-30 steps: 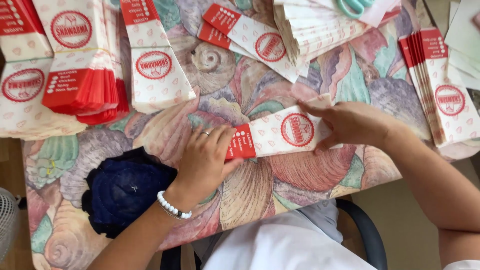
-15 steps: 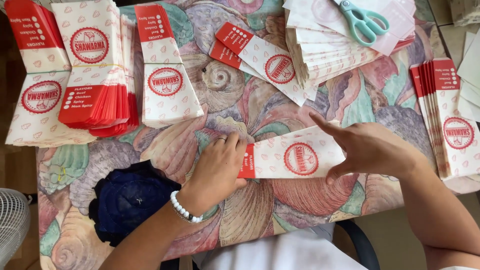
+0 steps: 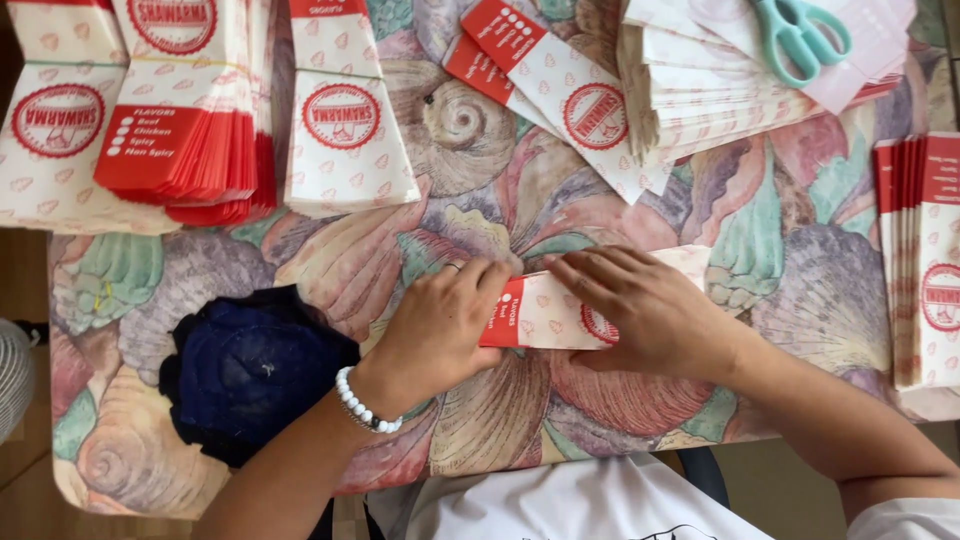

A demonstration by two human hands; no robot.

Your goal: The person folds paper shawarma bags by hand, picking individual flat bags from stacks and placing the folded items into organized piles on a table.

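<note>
1. While both hands press one paper bag (image 3: 545, 312) flat near the table's (image 3: 640, 400) front edge, bare cloth shows only in a band across the middle, between that bag and the stacks further back.
2. Edges: left stacks (image 3: 180, 110) overhang the table's left side; right stack (image 3: 925, 250) sits at the right edge; dark blue cloth (image 3: 245, 370) lies just left of the left hand.
3. Back row: lone bag pile (image 3: 345, 120), loose bags (image 3: 560, 85), a white stack (image 3: 700, 95) with scissors (image 3: 800, 35) on top.
4. Versus 0.5 s ago: right hand has slid left over the bag and now covers its round print; the hands are closer together.
5. Left hand (image 3: 440, 330): fingers together and curled, tips on the bag's red end, pressing, not pinching.
6. Right hand (image 3: 645, 310): fingers slightly spread, flat on the bag's middle, palm down.
</note>
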